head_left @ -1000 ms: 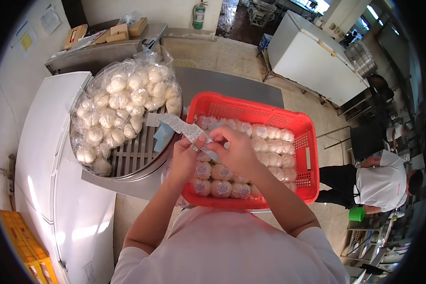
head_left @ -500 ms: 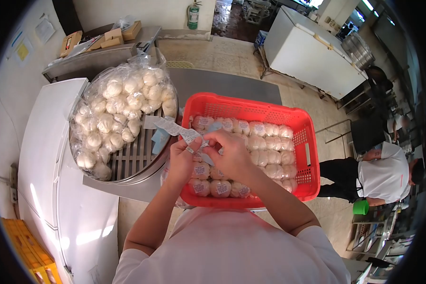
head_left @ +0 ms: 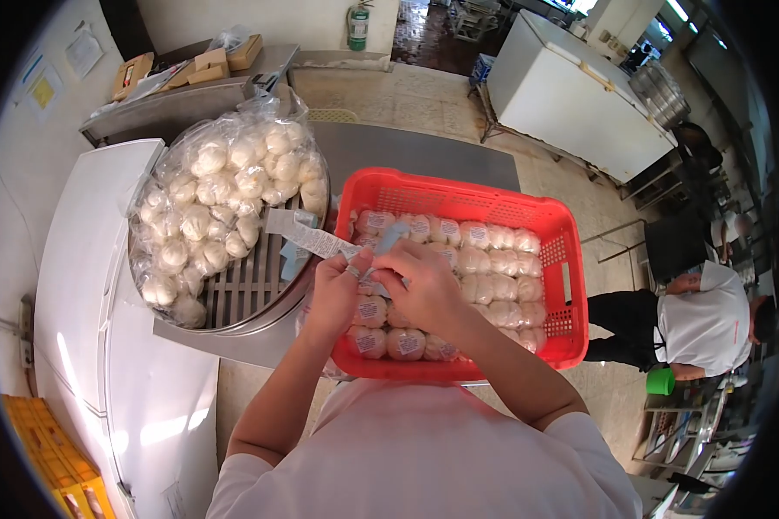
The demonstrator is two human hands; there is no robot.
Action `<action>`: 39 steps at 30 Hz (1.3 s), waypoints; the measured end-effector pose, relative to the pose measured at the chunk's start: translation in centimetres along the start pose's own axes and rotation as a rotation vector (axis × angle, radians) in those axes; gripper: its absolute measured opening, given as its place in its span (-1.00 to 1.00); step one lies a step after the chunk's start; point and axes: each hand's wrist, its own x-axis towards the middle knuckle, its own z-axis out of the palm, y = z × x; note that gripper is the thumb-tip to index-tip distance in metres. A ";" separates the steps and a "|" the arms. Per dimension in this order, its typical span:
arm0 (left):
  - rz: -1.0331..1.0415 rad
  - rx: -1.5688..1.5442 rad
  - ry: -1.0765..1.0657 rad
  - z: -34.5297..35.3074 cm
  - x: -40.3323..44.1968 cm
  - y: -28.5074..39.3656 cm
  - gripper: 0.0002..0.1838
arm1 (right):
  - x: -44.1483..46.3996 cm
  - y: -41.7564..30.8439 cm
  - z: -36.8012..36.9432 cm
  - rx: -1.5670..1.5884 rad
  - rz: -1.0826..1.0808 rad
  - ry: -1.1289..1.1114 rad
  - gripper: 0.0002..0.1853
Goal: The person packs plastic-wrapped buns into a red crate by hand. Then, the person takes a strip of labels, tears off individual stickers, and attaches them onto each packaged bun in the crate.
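My left hand (head_left: 333, 294) is closed on a strip of printed labels (head_left: 307, 233), which trails toward the upper left. My right hand (head_left: 422, 281) pinches at the strip's near end, its fingertips almost against the left ones. Blue backing paper (head_left: 391, 235) shows just above the right fingers. Both hands are over the left side of a red plastic crate (head_left: 571, 225). Rows of wrapped white buns (head_left: 405, 344) fill it, several with printed labels on top. The hands hide some of the buns.
Left of the crate, a clear plastic bag of white buns (head_left: 195, 222) lies on a round slatted steamer tray (head_left: 242, 281). Both stand on a grey metal table (head_left: 407, 156). A white chest freezer (head_left: 571, 95) is behind. At right stands a person in a white shirt (head_left: 701, 316).
The label strip has straightened out and its loose end stretches farther toward the upper left. My hands stay close together in nearly the same place. The whole view has shifted slightly.
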 end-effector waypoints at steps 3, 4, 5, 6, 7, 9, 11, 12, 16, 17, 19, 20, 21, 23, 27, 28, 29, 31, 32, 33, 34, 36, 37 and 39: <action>-0.023 -0.030 0.021 0.2 0.1 -0.1 -0.74 | -0.2 0.1 0.0 -0.093 -0.178 0.077 -0.75; -0.035 -0.049 0.029 0.3 0.1 -0.1 -0.74 | -0.2 -0.1 -0.2 -0.117 -0.213 0.071 -0.75; -0.047 -0.069 0.039 0.3 0.1 0.1 -0.75 | -0.2 -0.4 -0.5 -0.141 -0.248 0.067 -0.75; -0.060 -0.090 0.048 0.2 0.1 0.4 -0.77 | -0.2 -0.8 -0.7 -0.166 -0.282 0.062 -0.75; -0.076 -0.110 0.055 0.2 0.1 0.6 -0.78 | -0.3 -1.4 -1.0 -0.073 -0.258 0.061 -0.77; -0.082 -0.087 0.060 -0.6 0.2 0.7 -0.73 | -0.9 -2.3 -1.8 0.094 -0.201 0.064 -0.81; -0.041 -0.151 0.127 0.5 0.3 0.1 -0.70 | -0.9 -0.9 -4.0 0.147 -0.018 0.152 -0.86; -0.023 -0.155 0.118 1.0 0.2 0.1 -0.70 | -0.8 0.2 -5.4 0.172 0.072 0.200 -0.88; 0.049 -0.099 0.072 0.5 0.2 -0.5 -0.76 | -2.1 9.8 -10.5 0.165 0.672 0.450 -0.93; 0.064 -0.060 0.075 0.4 0.3 -0.7 -0.77 | -3.7 12.1 -11.0 0.129 0.750 0.422 -0.91; 0.078 -0.010 0.075 0.6 0.4 -0.8 -0.81 | -6.1 16.2 -11.0 0.065 0.905 0.360 -0.87; 0.075 0.001 0.072 0.8 0.2 -0.4 -0.82 | -6.9 17.2 -10.3 0.102 0.939 0.310 -0.86; 0.071 0.013 0.071 0.9 0.1 -0.2 -0.84 | -7.9 17.9 -9.7 0.140 0.973 0.260 -0.86; 0.084 0.068 0.058 1.0 0.0 -0.1 -0.85 | -9.9 20.5 -7.8 0.116 0.981 0.159 -0.84; 0.031 0.206 0.034 1.0 -0.4 0.3 -0.86 | -10.8 21.1 -6.0 -0.383 0.853 -0.045 -0.66; 0.046 0.218 0.004 0.9 -0.4 0.2 -0.87 | -10.7 21.0 -6.1 -0.447 0.840 -0.044 -0.62; 0.063 0.228 -0.022 1.0 -0.4 -0.1 -0.87 | -10.6 20.8 -6.3 -0.512 0.821 -0.045 -0.58; 0.083 0.276 -0.076 1.1 -0.7 -0.2 -0.86 | -10.4 19.8 -7.5 -0.564 0.762 -0.131 -0.52; 0.084 0.317 -0.109 1.2 -0.9 0.0 -0.86 | -10.6 20.0 -7.8 -0.581 0.769 -0.117 -0.51; 0.083 0.357 -0.143 1.3 -1.1 0.1 -0.86 | -10.9 20.2 -8.0 -0.598 0.776 -0.104 -0.50; 0.089 0.380 -0.148 1.3 -1.2 0.0 -0.86 | -11.2 20.9 -8.0 -0.607 0.825 -0.030 -0.51; 0.103 0.425 -0.164 1.3 -0.9 -0.3 -0.86 | -10.9 21.1 -7.3 -0.498 0.831 0.095 -0.56; 0.118 0.414 -0.167 1.3 -0.9 -0.1 -0.85 | -9.8 19.5 -7.1 -0.380 0.788 0.142 -0.59; 0.138 0.395 -0.176 1.3 -1.0 0.2 -0.85 | -7.0 14.9 -6.3 -0.093 0.678 0.163 -0.75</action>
